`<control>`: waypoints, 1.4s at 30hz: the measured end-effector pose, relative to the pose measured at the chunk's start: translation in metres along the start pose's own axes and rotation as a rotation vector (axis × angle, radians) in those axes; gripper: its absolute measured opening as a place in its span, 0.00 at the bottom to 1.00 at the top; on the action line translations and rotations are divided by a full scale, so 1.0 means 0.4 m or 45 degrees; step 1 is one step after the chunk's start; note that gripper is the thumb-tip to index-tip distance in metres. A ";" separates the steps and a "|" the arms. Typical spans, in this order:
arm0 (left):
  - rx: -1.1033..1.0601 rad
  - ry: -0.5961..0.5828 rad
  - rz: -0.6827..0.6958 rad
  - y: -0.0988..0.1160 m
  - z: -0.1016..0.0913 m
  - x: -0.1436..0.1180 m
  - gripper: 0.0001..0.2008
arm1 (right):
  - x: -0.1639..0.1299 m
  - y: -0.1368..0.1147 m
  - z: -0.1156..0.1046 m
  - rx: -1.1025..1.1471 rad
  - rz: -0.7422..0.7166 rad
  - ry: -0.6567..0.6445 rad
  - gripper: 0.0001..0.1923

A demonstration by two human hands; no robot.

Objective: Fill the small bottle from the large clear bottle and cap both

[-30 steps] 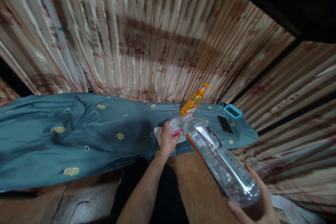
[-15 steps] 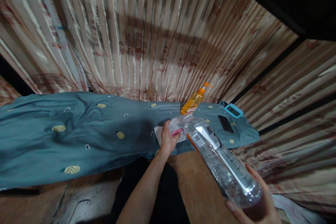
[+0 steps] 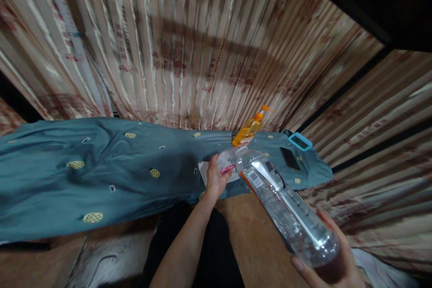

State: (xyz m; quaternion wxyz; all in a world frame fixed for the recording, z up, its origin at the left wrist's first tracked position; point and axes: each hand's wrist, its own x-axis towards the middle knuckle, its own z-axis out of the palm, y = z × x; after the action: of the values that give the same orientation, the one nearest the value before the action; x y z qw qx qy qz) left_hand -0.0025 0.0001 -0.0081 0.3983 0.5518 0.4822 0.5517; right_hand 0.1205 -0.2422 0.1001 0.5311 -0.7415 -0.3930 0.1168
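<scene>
I am gripping the clear bottle by its base in my right hand, neck slanting toward the small cup my left hand is clasping, just before the orange pump bottle.

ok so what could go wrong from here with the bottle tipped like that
1. The right hand grips the big clear bottle only at its base, tilted mouth-down toward the small clear container in the left hand. It could slip or swing.
2. The container looks small beside the bottle mouth, so liquid might overshoot onto the white paper and teal cloth.
3. A splash could reach the dark phone lying nearby.
</scene>
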 end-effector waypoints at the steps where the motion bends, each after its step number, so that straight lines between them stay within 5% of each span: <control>1: 0.005 -0.004 -0.006 0.001 -0.001 0.000 0.31 | 0.000 -0.001 0.000 -0.001 0.000 0.000 0.56; 42: 0.031 -0.009 -0.010 0.006 -0.003 -0.002 0.31 | 0.006 -0.002 -0.004 -0.082 -0.065 0.010 0.54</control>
State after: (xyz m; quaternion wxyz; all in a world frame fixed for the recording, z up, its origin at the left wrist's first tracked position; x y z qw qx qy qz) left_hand -0.0032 -0.0011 -0.0059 0.3955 0.5568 0.4896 0.5422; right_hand 0.1226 -0.2415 0.1020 0.5114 -0.7483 -0.4134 0.0875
